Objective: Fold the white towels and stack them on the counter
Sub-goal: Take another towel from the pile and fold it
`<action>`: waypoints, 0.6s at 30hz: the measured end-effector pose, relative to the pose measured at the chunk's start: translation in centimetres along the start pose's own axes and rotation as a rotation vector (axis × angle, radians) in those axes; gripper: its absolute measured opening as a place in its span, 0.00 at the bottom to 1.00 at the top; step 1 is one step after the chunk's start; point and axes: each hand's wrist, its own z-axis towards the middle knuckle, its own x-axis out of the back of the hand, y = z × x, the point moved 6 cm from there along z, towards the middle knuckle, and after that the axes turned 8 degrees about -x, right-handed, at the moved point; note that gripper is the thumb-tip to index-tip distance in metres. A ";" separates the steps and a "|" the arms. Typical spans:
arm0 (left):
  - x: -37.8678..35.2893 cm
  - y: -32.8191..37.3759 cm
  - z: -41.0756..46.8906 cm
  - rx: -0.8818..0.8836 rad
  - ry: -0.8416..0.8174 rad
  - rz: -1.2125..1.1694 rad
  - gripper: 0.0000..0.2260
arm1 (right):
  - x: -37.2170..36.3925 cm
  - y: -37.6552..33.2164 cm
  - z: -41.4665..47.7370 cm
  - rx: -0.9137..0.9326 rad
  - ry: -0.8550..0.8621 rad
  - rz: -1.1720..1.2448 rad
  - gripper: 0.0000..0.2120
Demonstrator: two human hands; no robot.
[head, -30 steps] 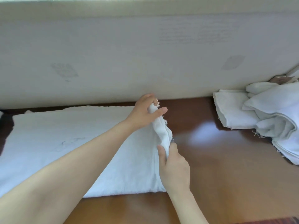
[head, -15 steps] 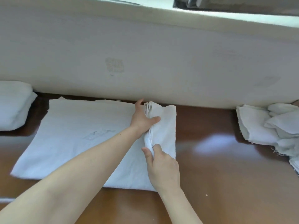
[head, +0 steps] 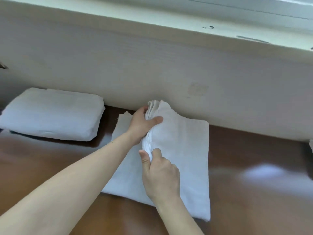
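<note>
Both hands on the towel (head: 188, 150) here. It lies on the brown counter (head: 254, 204), just in front of the wall (head: 152, 70), one side folded over. The left hand (head: 141, 127) grips the gathered edges at the far end, thumb on top. The right hand (head: 160, 175) pinches the same bunched edge nearer in. Off to the left, a folded stack (head: 50, 114) sits on the counter, well apart.

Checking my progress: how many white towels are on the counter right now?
2 for sure: a folded towel at the left, and a centre towel gripped by the left hand and right hand. A white sliver at the right edge may be another.
</note>
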 end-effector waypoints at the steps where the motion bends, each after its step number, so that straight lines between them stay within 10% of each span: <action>1: 1.6 -0.4 0.1 0.006 0.009 0.001 0.18 | -0.8 -1.3 0.0 0.013 0.014 -0.011 0.38; 11: 12.4 -5.9 2.6 0.039 0.058 0.140 0.20 | -8.5 -9.8 0.4 -0.034 -0.102 -0.091 0.30; 18: 12.8 -9.1 3.5 0.105 0.102 0.303 0.18 | -13.4 -8.1 -0.1 -0.382 -0.434 0.366 0.23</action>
